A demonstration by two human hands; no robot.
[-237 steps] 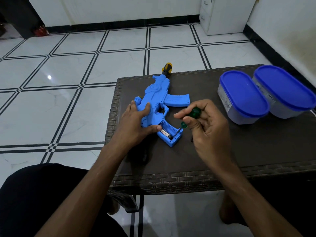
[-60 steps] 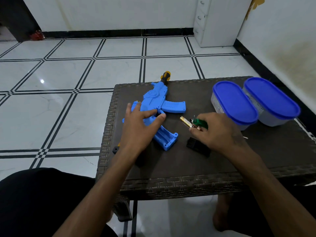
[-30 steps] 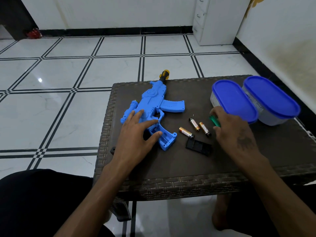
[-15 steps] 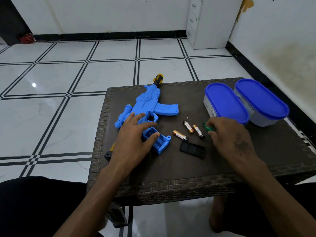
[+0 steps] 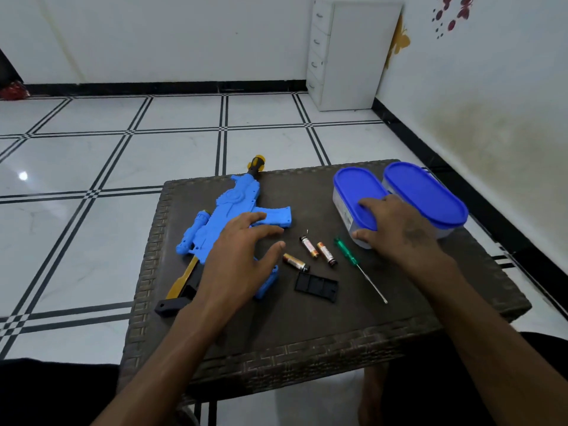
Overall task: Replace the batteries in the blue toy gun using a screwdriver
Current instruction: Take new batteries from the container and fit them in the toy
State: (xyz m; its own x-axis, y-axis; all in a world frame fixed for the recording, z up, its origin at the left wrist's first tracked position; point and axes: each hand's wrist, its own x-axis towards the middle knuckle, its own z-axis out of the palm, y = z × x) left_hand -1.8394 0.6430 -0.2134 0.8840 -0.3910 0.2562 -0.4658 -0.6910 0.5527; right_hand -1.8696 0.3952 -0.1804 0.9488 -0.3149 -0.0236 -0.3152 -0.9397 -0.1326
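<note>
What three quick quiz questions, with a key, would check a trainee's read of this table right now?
1. How many loose batteries lie on the table?
2. True or false: the right hand holds the green screwdriver.
3. Which lies nearest the black cover: A) blue toy gun B) nearer blue-lidded container C) white cabinet?

Key: 1) three. 2) false; it grips the container. 3) A.

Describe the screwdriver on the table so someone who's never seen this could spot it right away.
Start at the dark woven table and find the two blue-lidded containers at its far right. Just in front of them, right of the three loose batteries, lies the screwdriver. It is the only long thin thing there, with a clear green handle and bare metal shaft.
</note>
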